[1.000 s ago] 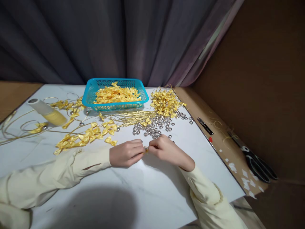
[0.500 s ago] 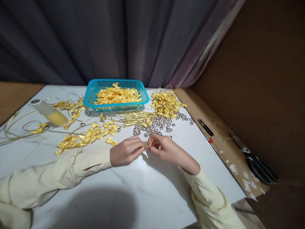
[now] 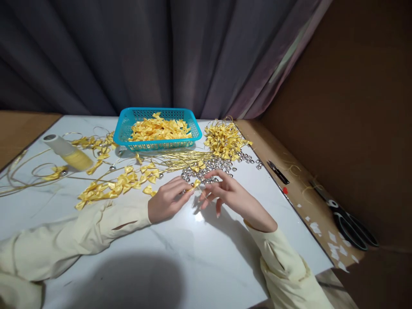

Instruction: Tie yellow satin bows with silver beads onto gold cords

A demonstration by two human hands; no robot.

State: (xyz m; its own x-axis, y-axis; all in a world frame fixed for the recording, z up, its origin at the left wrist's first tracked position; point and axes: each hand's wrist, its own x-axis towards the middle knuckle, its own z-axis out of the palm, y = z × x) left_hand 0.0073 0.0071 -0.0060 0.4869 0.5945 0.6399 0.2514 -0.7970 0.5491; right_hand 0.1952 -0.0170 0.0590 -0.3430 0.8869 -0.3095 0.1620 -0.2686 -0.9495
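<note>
My left hand (image 3: 167, 199) rests on the white table (image 3: 167, 253) and pinches a small yellow ribbon bow (image 3: 195, 184) between thumb and fingertips. My right hand (image 3: 230, 195) hovers just to the right of it with fingers spread apart, its fingertips close to the bow and to the pile of silver beads (image 3: 209, 167). Thin gold cords (image 3: 175, 158) lie in a bundle behind the hands. A row of finished bows on cords (image 3: 112, 184) stretches to the left.
A blue basket (image 3: 124, 128) full of yellow bows stands at the back. A heap of bows with cords (image 3: 225, 139) lies to its right, a glue bottle (image 3: 69, 152) at the left. Small snips (image 3: 277, 171) and black scissors (image 3: 347, 219) lie on the brown board at right.
Both hands have moved a little away from me toward the beads. My right hand has let go of the bow and spread its fingers; the left still pinches it.
</note>
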